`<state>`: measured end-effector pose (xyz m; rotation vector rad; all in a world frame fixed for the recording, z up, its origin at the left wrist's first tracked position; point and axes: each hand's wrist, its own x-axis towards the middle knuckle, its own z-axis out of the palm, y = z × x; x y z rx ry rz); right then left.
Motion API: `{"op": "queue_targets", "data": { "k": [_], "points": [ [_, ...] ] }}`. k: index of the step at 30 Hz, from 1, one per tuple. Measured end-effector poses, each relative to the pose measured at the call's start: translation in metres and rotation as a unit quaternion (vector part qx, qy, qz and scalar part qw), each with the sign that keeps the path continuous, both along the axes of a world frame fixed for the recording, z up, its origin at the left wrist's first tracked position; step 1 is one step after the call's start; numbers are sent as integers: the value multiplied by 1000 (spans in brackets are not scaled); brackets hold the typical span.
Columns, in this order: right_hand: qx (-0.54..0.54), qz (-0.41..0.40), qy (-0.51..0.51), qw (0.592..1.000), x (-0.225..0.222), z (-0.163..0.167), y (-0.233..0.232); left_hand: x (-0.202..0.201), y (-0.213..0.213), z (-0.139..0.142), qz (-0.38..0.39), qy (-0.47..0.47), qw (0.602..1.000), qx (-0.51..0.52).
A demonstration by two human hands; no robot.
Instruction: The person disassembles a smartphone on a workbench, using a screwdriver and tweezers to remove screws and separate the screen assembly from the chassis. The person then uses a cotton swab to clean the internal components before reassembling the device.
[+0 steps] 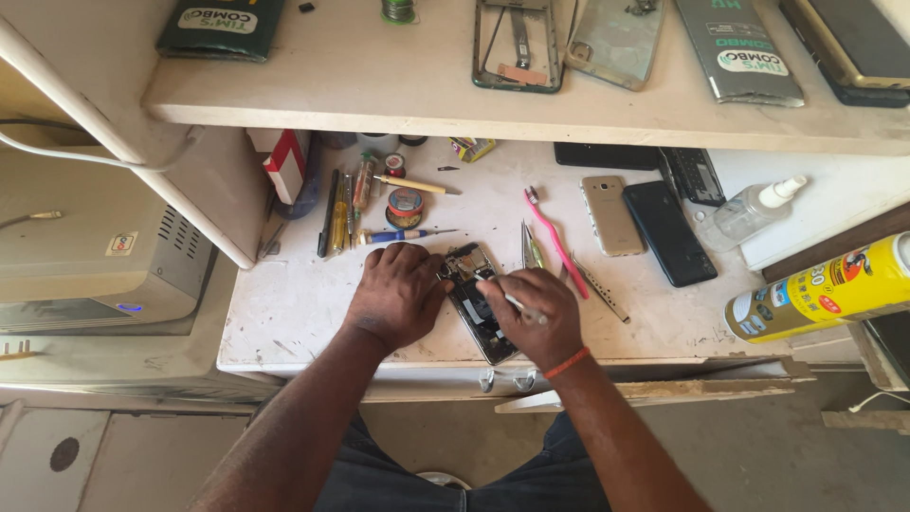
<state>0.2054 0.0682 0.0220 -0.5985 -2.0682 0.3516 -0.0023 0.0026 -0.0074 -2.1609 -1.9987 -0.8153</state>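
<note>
Holding opened phone flat on surface, near front edge: left hand, fingers curled, pressing its upper left corner. Right hand fingers closed on thin light-coloured tool, tip on phone internals. Pink toothbrush and tweezers just right of phone.

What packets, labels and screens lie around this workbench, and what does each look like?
Dark green flat packet, upper shelf left, white oval label.
Grey flat packet, upper shelf right, white-green label.
Yellow spray can, lying at right, red and blue label.
Black phone, bench right, dark screen.
Red-white box, under shelf.
</note>
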Motion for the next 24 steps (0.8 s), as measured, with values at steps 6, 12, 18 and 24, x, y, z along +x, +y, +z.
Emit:
{"op": "queue_targets", "data": {
  "k": [6, 12, 18, 24],
  "points": [
    [17, -3, -44, 999, 7, -4, -10, 1, 0, -1, 5, 1, 1000, 3],
    [66, 3, -64, 996, 6, -5, -9, 0, -1, 0, 3, -7, 1000, 6],
    [95, 32, -94, 990, 5, 3, -10, 1, -1, 1, 2, -8, 1000, 9],
    [126, 45, -123, 983, 3, 11, -9, 1, 0, 1, 7, -2, 1000, 1]
  ]
}}
